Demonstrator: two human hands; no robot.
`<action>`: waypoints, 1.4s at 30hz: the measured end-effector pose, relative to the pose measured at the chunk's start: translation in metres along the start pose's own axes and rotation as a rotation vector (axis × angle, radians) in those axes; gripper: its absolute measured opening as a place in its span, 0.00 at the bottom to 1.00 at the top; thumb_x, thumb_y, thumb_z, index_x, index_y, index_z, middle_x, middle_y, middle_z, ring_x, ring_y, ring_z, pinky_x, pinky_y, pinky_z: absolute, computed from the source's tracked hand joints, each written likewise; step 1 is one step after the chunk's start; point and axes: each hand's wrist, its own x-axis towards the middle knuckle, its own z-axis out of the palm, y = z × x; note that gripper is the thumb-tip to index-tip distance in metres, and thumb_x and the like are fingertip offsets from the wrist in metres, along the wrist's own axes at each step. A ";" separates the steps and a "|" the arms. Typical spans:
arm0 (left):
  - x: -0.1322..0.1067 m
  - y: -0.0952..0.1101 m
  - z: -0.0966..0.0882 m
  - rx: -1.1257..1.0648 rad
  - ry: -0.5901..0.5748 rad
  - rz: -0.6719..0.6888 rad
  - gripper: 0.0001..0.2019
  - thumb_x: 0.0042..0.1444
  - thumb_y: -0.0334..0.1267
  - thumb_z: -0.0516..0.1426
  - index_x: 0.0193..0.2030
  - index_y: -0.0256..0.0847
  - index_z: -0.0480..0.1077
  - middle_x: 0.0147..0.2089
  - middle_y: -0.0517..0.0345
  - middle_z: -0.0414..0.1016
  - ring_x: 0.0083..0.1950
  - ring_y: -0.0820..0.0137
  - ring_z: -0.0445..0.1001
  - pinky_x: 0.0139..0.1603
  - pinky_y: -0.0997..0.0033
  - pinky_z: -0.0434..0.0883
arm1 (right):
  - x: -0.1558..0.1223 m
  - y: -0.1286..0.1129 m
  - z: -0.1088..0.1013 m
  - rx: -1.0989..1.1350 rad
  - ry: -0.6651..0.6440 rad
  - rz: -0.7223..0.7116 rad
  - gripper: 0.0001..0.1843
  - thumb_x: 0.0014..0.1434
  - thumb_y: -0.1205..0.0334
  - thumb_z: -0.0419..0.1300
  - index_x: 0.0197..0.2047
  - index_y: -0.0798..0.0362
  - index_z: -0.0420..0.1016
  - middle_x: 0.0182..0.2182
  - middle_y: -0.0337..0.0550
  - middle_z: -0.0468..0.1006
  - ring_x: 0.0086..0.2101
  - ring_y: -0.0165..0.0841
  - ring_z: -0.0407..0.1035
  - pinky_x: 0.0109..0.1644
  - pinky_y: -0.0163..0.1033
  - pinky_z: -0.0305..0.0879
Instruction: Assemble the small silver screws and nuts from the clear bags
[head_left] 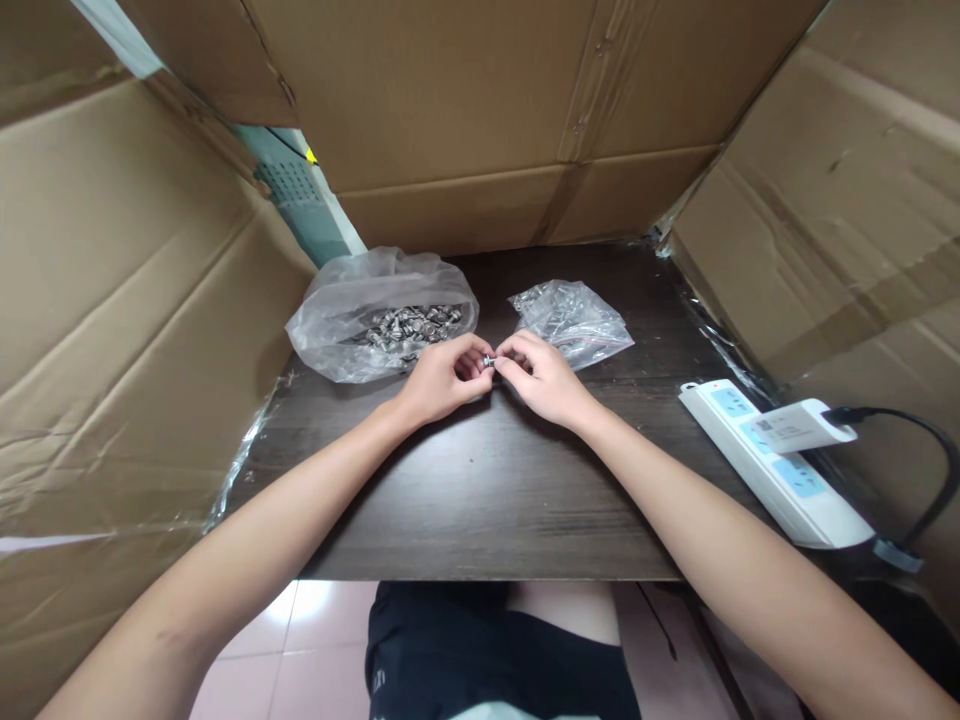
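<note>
A small shiny metal piece (488, 361), perhaps a screw or fitting, sits between my fingertips; its exact kind is too small to make out. My left hand (444, 380) pinches it from the left with thumb and fingers. From the right, my right hand (546, 382) grips its other end, so the two hands nearly touch. Behind my left hand lies an open clear plastic bag (330, 325) with many small metal parts (416, 327) in it. Just beyond my right hand is a smaller clear zip bag (574, 312) of small silvery pieces.
The dark wooden table (465, 500) is walled by cardboard on the left (127, 330), back (480, 100) and right (847, 200). A white power strip (772, 465) with a plugged-in white adapter (799, 427) and black cable (919, 420) lies at the right.
</note>
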 end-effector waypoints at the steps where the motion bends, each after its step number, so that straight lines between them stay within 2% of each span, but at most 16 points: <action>1: 0.000 0.000 0.000 0.001 -0.001 0.007 0.08 0.55 0.31 0.61 0.43 0.36 0.73 0.31 0.61 0.77 0.30 0.76 0.75 0.34 0.78 0.74 | 0.000 0.000 -0.001 -0.006 -0.010 -0.007 0.07 0.65 0.63 0.57 0.35 0.52 0.73 0.36 0.41 0.71 0.34 0.33 0.67 0.40 0.40 0.63; 5: 0.000 0.000 0.001 0.005 0.003 0.023 0.08 0.56 0.31 0.60 0.44 0.36 0.74 0.31 0.61 0.77 0.31 0.76 0.75 0.35 0.78 0.74 | -0.001 -0.002 -0.002 -0.014 -0.024 -0.015 0.09 0.66 0.62 0.56 0.34 0.52 0.72 0.35 0.41 0.70 0.35 0.33 0.66 0.41 0.40 0.62; 11: 0.000 -0.001 0.000 0.019 0.001 0.025 0.10 0.58 0.32 0.60 0.46 0.36 0.74 0.33 0.60 0.77 0.32 0.75 0.76 0.36 0.77 0.75 | 0.000 -0.003 0.000 0.009 -0.007 0.012 0.06 0.64 0.63 0.57 0.33 0.51 0.70 0.34 0.39 0.69 0.33 0.32 0.65 0.39 0.40 0.61; 17: 0.000 0.001 -0.001 0.049 -0.007 0.021 0.11 0.59 0.33 0.60 0.49 0.37 0.73 0.34 0.59 0.77 0.32 0.74 0.75 0.35 0.76 0.75 | 0.001 -0.002 0.001 -0.018 -0.006 -0.009 0.09 0.65 0.63 0.54 0.32 0.51 0.68 0.34 0.40 0.68 0.35 0.33 0.65 0.41 0.40 0.61; 23: 0.000 0.001 -0.001 0.067 -0.019 0.013 0.11 0.59 0.34 0.60 0.49 0.38 0.73 0.35 0.58 0.78 0.33 0.74 0.76 0.36 0.75 0.76 | 0.000 -0.001 0.001 -0.022 0.000 -0.009 0.07 0.64 0.64 0.55 0.33 0.51 0.68 0.35 0.40 0.69 0.34 0.33 0.65 0.41 0.40 0.61; 32: 0.000 0.003 -0.002 0.091 -0.037 0.015 0.13 0.62 0.37 0.59 0.52 0.38 0.70 0.35 0.58 0.78 0.33 0.72 0.77 0.36 0.74 0.75 | 0.002 0.001 0.002 0.004 0.005 -0.021 0.10 0.65 0.66 0.51 0.30 0.50 0.64 0.34 0.41 0.69 0.37 0.35 0.66 0.46 0.41 0.62; 38: -0.005 0.009 -0.004 0.209 0.019 -0.007 0.13 0.65 0.38 0.55 0.54 0.38 0.71 0.37 0.56 0.79 0.32 0.72 0.76 0.34 0.74 0.72 | 0.003 0.002 0.003 0.028 0.009 -0.029 0.11 0.65 0.65 0.50 0.30 0.49 0.61 0.34 0.41 0.68 0.37 0.35 0.66 0.45 0.41 0.61; 42: 0.000 0.012 -0.005 0.282 0.059 -0.025 0.13 0.67 0.41 0.54 0.53 0.38 0.71 0.35 0.57 0.79 0.30 0.71 0.75 0.32 0.73 0.71 | 0.003 0.002 0.003 0.036 -0.001 -0.033 0.10 0.66 0.65 0.49 0.30 0.50 0.62 0.34 0.41 0.68 0.37 0.35 0.66 0.45 0.42 0.61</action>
